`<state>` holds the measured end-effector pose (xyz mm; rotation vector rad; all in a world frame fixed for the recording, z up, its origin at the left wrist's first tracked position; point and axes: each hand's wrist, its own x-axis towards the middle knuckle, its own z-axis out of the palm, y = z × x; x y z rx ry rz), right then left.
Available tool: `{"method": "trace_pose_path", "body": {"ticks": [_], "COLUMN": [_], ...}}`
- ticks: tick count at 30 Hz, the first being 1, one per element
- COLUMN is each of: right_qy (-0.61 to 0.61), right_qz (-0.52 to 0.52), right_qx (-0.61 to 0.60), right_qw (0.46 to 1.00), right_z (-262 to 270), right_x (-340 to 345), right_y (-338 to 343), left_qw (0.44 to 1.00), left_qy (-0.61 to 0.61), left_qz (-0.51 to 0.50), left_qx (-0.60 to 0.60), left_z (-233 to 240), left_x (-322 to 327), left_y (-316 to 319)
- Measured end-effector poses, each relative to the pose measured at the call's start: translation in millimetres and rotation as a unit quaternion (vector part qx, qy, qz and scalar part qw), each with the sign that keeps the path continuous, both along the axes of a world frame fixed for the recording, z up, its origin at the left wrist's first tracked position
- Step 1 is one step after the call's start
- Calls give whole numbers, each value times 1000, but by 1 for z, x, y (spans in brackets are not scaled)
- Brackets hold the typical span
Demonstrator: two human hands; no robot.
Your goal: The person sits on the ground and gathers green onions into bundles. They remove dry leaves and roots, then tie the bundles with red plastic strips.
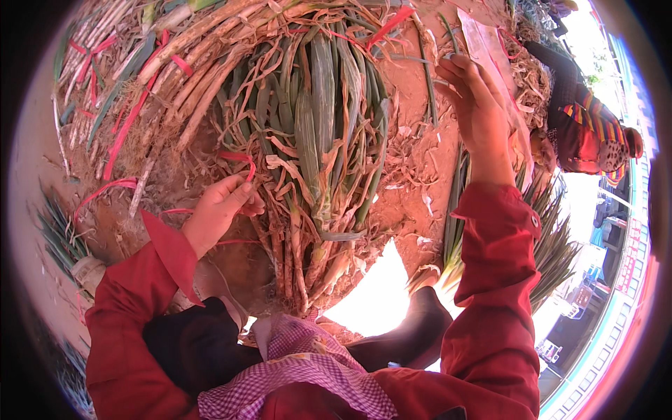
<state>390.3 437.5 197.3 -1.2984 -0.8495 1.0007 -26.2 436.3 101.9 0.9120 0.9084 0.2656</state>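
Note:
A large bundle of long green onions (320, 136) lies before me, its green leaves folded over among dry brown ones and its stalk ends towards me. A leaf band (344, 236) crosses it low down. My left hand (223, 207) is at the bundle's left side, fingers closed on a pink plastic strip (241, 156) whose loop stands above the fingertips. My right hand (478, 102) is raised to the right of the bundle, fingers bent, near a thin green leaf (449, 31). Whether its fingertips hold anything is unclear.
More onion stalks (194, 68) with pink strips lie at the upper left. Leafy onions (551, 241) lie at my right, others (60, 236) at far left. Dry scraps cover the soil (404, 173). Another person (593, 131) is bent over at upper right.

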Motion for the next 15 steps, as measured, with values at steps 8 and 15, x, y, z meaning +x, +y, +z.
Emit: {"method": "trace_pose_path", "body": {"ticks": [8,15], "right_qy": [-453,-710], "right_qz": [115,121], "right_qx": [-49,-222], "right_qw": [883,657], "right_z": [-131,-126], "right_x": [-18,-74], "right_y": [136,166], "left_qw": [999,997], "left_qy": [-20,-22], "left_qz": [-26,14], "left_qx": [-28,-69], "left_z": [-16,-21], "left_x": [-4,-24], "left_y": [-3,-3]}}
